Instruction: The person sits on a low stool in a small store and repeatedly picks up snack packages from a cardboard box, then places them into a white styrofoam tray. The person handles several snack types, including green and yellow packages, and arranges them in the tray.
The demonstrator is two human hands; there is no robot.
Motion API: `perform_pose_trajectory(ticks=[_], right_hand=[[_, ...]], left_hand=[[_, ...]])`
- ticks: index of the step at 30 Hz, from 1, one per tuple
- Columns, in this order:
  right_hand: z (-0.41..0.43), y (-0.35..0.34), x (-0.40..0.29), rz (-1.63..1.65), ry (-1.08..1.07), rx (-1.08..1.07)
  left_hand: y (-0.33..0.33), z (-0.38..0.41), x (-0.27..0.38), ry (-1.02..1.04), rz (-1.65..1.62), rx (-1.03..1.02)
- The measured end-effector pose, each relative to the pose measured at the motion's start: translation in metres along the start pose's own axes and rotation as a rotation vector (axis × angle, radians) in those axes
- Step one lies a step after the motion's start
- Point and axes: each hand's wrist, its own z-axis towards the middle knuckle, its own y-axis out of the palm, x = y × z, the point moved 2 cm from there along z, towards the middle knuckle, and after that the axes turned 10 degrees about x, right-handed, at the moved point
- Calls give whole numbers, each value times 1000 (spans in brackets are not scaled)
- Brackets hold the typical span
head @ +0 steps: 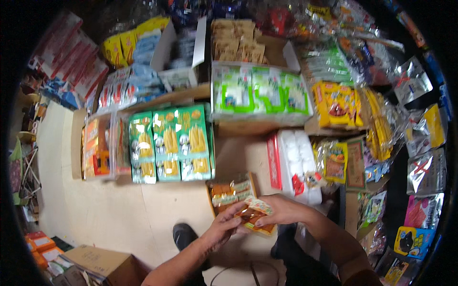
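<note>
My left hand (226, 222) and my right hand (281, 211) hold a clear snack packet (253, 215) with brown contents between them, low in the middle of the view. The fingers of both hands close on its edges. Just beyond the packet, an open orange-edged box (232, 191) holds similar brown snack packets. To the right of that box stands a white tray (297, 153) of white wrapped pieces with a red side panel. Green snack packets (171, 143) with a panda picture are stacked at the left.
Beyond the hands, cardboard boxes hold green-and-white packets (263, 91), brown packets (236, 41) and yellow bags (338, 103). More packets hang along the right. A closed cardboard box (98, 259) stands at lower left. A shoe (184, 234) rests on the pale floor (107, 211).
</note>
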Motion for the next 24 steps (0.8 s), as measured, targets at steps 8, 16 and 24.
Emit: perform_pose_trajectory(ticks=[8,16,24], right_hand=[[6,105,78,-46,-104,307],[22,122,125,535,196,331],[39,108,122,706,181,377]], left_hand=[[-59,-24,-73,-61,34,452],[-70,-10,-82,81,-96,540],[-89,-4,-79,57,-119,595]])
